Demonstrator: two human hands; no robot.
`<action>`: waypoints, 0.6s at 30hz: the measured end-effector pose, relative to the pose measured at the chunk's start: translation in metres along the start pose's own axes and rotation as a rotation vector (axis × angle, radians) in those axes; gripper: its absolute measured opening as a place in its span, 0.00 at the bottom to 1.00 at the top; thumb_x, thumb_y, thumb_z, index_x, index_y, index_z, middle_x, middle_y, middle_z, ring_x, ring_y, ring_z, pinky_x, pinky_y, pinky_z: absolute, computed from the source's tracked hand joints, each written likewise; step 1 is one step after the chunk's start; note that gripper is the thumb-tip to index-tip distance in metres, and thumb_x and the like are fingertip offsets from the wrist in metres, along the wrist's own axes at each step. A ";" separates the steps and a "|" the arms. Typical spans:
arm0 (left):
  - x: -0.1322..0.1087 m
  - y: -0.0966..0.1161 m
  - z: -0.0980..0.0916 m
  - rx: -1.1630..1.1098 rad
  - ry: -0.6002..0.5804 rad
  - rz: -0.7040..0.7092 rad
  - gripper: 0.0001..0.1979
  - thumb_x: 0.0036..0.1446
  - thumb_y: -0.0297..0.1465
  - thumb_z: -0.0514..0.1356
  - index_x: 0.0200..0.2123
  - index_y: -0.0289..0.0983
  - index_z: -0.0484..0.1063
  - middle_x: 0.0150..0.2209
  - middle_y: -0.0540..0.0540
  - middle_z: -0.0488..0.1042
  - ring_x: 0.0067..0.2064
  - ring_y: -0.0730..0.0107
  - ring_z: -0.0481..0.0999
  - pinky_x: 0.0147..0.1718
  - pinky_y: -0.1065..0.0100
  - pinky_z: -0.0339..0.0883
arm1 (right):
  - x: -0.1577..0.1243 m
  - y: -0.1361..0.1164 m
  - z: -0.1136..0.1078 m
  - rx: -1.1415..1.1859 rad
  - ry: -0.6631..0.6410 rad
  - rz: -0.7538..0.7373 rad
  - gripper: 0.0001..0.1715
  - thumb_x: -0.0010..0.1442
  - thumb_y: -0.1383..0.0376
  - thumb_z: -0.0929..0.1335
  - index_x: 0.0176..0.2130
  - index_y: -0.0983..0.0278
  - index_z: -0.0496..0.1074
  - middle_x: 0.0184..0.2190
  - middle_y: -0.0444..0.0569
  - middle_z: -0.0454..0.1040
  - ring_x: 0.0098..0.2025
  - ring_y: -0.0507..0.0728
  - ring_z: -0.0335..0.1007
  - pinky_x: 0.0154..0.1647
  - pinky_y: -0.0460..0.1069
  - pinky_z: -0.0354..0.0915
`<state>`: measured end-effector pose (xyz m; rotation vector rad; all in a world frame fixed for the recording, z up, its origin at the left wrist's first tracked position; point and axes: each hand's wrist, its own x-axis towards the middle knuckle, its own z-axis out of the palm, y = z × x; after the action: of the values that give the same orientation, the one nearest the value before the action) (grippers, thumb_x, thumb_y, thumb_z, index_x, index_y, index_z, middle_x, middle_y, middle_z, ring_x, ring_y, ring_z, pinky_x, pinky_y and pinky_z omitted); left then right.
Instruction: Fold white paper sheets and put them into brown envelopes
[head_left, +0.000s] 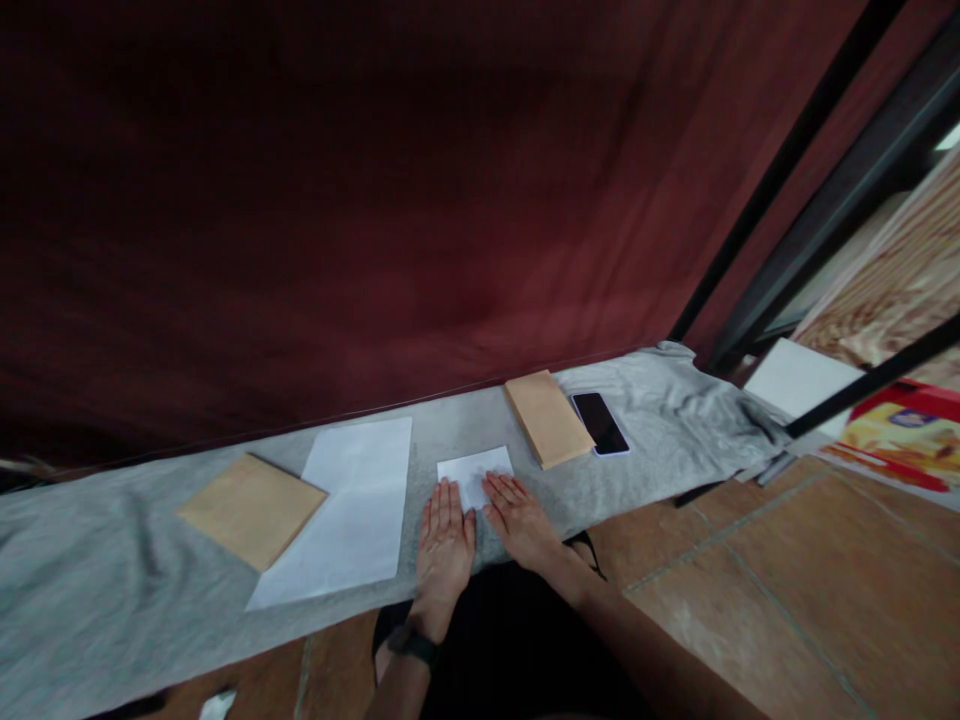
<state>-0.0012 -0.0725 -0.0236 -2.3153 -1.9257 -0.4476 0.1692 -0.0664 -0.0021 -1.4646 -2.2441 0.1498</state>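
Note:
A small white folded-looking sheet of paper [474, 468] lies in front of me on the grey cloth. My left hand [445, 535] rests flat over its left edge, fingers stretched out. Across from it, my right hand [519, 515] lies flat on the paper's right side, its fingers also straight. Both palms face down, and part of the paper is hidden under them. Left of my hands, larger white sheets [360, 510] are spread on the cloth, with a brown envelope or paper stack [253, 508] partly on top of them.
Another brown paper stack [547, 418] sits to the right, touching or nearly touching a phone [601, 424]. Grey cloth [90, 560] covers the narrow bench. A dark red curtain [412, 200] hangs behind it, and a black pole [780, 180] slants at the right above a tiled floor [720, 590].

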 end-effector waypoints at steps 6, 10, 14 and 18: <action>0.000 -0.001 0.000 0.003 0.004 0.010 0.30 0.68 0.34 0.42 0.69 0.26 0.52 0.70 0.33 0.56 0.72 0.56 0.51 0.67 0.51 0.53 | 0.016 0.010 0.018 -0.060 -0.011 -0.001 0.29 0.73 0.56 0.57 0.66 0.67 0.62 0.67 0.52 0.61 0.68 0.58 0.58 0.70 0.56 0.52; 0.000 -0.001 0.001 -0.001 0.003 0.010 0.30 0.68 0.34 0.42 0.69 0.25 0.53 0.69 0.32 0.56 0.72 0.55 0.52 0.67 0.51 0.53 | 0.017 0.027 0.021 -0.126 0.053 0.027 0.30 0.73 0.58 0.57 0.67 0.69 0.59 0.67 0.54 0.60 0.68 0.60 0.57 0.69 0.58 0.52; -0.001 -0.003 0.001 0.006 0.015 0.018 0.30 0.68 0.35 0.43 0.68 0.25 0.54 0.69 0.32 0.56 0.72 0.55 0.51 0.67 0.50 0.53 | 0.019 0.034 0.021 -0.173 0.079 0.054 0.31 0.73 0.58 0.57 0.68 0.71 0.58 0.67 0.57 0.60 0.68 0.61 0.57 0.68 0.58 0.53; 0.002 -0.001 -0.001 0.038 0.009 0.008 0.29 0.68 0.35 0.42 0.66 0.24 0.58 0.68 0.31 0.60 0.71 0.53 0.54 0.68 0.47 0.49 | 0.019 0.032 0.023 -0.190 0.072 0.071 0.31 0.73 0.58 0.57 0.68 0.71 0.57 0.67 0.57 0.60 0.68 0.61 0.57 0.69 0.58 0.52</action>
<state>-0.0016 -0.0706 -0.0224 -2.2921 -1.9036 -0.4166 0.1802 -0.0318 -0.0268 -1.6214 -2.1990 -0.0963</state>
